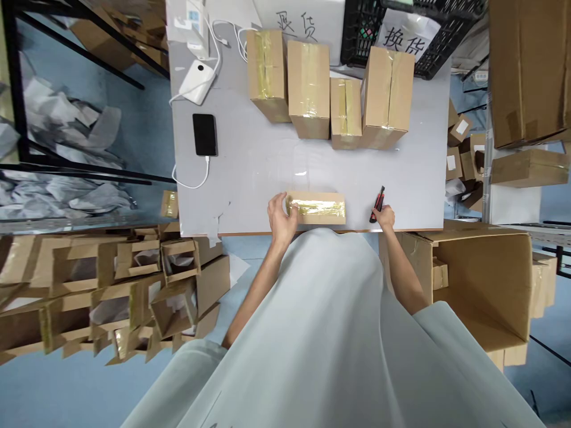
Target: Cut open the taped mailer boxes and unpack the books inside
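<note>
Fingers and thumb of the left hand [281, 220] curve apart, touching the left end of a slim brown box [316, 208] with glossy yellowish tape [329, 207], at the worktop's [254, 160] front edge; grip unclear. Rightward, the right hand's [385, 217] fingers pinch a red-and-black cutter [377, 203].

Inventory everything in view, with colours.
Yellow-taped cardboard box: one, brown, near edge
Standing cardboard boxes: four, brown, back
Slim cutter: one, red-black, near right
Flat phone: one, black, left
Rectangular device: one, white, far left
Thin cables: several, white, left
Plastic crate: one, black, far right
Lettered box: one, white, far edge
Tabletop: one, grey, centre
Surrounding cartons: many, brown, both sides
Crumpled wrapping: uncounted, whitish, left
Garment: one, pale, bottom
Left hand: one, on box
Right hand: one, on cutter
</note>
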The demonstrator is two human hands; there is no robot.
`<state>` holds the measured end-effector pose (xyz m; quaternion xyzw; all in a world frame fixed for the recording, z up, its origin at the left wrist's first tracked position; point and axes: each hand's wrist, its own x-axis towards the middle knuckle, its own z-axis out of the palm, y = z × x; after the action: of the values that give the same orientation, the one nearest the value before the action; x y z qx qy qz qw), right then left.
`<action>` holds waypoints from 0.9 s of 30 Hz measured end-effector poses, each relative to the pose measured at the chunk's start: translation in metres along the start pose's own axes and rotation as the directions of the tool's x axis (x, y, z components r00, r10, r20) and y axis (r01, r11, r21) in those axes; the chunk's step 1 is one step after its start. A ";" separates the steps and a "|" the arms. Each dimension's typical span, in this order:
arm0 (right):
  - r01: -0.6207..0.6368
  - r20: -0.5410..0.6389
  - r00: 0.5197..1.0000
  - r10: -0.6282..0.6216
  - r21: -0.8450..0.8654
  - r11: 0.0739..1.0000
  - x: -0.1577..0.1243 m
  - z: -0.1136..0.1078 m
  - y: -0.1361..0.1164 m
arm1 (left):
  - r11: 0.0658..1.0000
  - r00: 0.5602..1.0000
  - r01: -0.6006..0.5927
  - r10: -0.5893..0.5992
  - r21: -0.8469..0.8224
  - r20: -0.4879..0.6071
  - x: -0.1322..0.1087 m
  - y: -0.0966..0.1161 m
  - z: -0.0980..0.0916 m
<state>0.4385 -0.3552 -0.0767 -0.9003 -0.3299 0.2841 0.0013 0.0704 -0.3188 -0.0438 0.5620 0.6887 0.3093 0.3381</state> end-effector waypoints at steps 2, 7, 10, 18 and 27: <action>0.041 0.032 0.999 -0.044 0.079 0.996 -0.009 -0.004 -0.013 | 0.996 0.996 -0.083 0.083 -0.017 0.030 0.000 0.023 -0.002; 0.277 -0.021 0.895 -0.446 0.810 0.518 -0.070 -0.039 -0.069 | 0.962 0.943 -0.120 0.187 -0.246 0.273 -0.010 0.093 -0.019; 0.300 -0.088 0.806 -0.585 0.913 0.277 -0.123 -0.076 -0.103 | 0.907 0.894 -0.114 0.272 -0.406 0.357 -0.023 0.134 -0.038; 0.452 -0.256 0.715 -0.651 0.879 0.151 -0.186 -0.139 -0.133 | 0.794 0.910 -0.169 0.353 -0.585 0.216 -0.050 0.189 -0.080; 0.507 -0.300 0.694 -0.655 0.849 0.150 -0.199 -0.147 -0.131 | 0.819 0.948 -0.127 0.266 -0.560 0.174 -0.052 0.202 -0.078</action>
<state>0.3125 -0.3441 0.1733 -0.5322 -0.4461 0.4505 0.5611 0.1282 -0.3380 0.1709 0.5458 0.4637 0.4528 0.5311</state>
